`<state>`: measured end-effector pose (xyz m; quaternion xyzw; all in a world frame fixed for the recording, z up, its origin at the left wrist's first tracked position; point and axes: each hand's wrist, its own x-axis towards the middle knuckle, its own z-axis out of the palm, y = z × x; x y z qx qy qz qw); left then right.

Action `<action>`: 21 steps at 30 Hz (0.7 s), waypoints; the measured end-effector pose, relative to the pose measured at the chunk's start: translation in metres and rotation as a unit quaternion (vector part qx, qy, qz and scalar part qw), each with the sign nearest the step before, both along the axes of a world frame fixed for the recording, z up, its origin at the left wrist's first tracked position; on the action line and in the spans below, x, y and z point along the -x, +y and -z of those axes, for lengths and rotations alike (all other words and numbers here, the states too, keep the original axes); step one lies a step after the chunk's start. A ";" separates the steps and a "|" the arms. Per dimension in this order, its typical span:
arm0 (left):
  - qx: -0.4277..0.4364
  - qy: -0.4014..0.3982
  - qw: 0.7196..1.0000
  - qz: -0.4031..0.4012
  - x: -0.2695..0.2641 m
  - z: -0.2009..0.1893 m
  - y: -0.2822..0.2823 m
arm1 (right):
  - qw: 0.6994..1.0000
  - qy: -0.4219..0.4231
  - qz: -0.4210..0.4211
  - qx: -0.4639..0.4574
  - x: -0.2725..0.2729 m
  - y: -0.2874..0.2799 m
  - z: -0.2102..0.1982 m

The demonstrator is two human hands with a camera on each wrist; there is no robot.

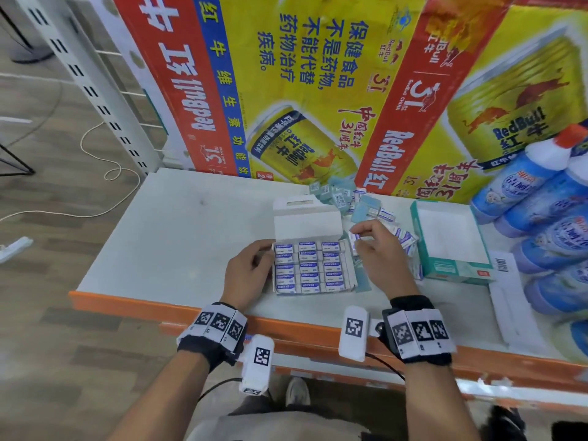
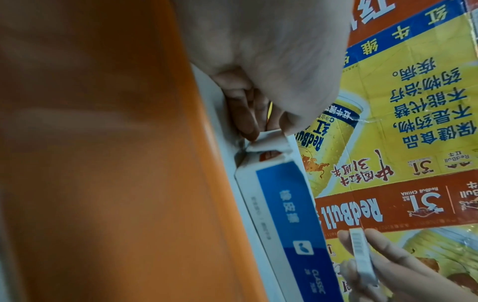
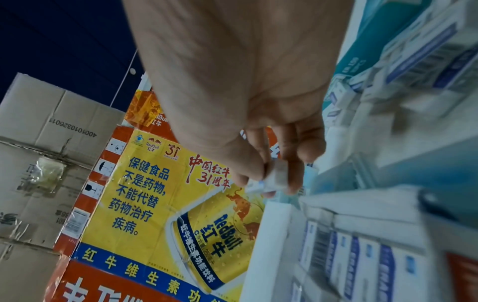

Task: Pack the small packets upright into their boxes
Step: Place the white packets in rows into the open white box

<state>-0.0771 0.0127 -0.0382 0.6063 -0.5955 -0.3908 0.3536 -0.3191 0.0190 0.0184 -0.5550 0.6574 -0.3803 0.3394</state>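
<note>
A white box (image 1: 305,227) with its lid flap raised stands on the shelf board, and rows of blue-and-white packets (image 1: 308,268) stand upright inside it. My left hand (image 1: 265,249) is at the box's left far corner. In the left wrist view its fingers (image 2: 248,126) pinch a torn white flap of the box (image 2: 284,214). My right hand (image 1: 358,240) hovers just beyond the box's right far corner and pinches one small packet (image 1: 354,239) between thumb and fingers. That same packet (image 3: 274,179) shows in the right wrist view, above the filled box (image 3: 362,255).
Loose packets (image 1: 350,195) lie heaped behind and to the right of the box. An open teal box (image 1: 445,237) stands to the right, with blue bottles (image 1: 541,202) lying beyond it. Red Bull cartons (image 1: 286,90) wall off the back. The shelf's orange edge (image 1: 191,310) runs in front.
</note>
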 end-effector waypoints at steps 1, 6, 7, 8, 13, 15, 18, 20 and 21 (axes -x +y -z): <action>0.002 0.001 1.000 -0.002 0.000 0.000 0.000 | 1.000 -0.021 -0.010 -0.006 0.001 0.001 0.002; -0.003 0.014 1.000 -0.005 0.002 -0.003 0.001 | 0.998 -0.050 -0.034 -0.025 0.005 -0.002 0.005; -0.006 0.013 1.000 -0.005 0.002 -0.004 0.002 | 0.998 -0.046 -0.047 -0.019 0.006 -0.003 0.005; -0.010 0.016 1.000 -0.008 0.002 -0.005 0.002 | 0.997 -0.042 -0.062 -0.010 0.007 -0.003 0.005; -0.023 0.019 0.999 -0.021 0.004 -0.007 0.003 | 0.996 -0.010 -0.091 0.016 0.013 -0.001 0.002; -0.019 0.019 0.999 -0.021 0.004 -0.007 0.004 | 0.996 -0.013 -0.093 0.013 0.014 -0.002 0.001; -0.018 0.017 0.999 -0.026 0.004 -0.007 0.004 | 0.996 -0.021 -0.089 0.006 0.015 -0.006 -0.002; -0.021 0.020 0.999 -0.026 0.005 -0.007 0.004 | 0.995 0.025 -0.097 0.013 0.015 -0.008 -0.002; -0.022 0.021 0.999 -0.025 0.005 -0.007 0.004 | 0.993 0.055 -0.103 0.017 0.014 -0.008 -0.002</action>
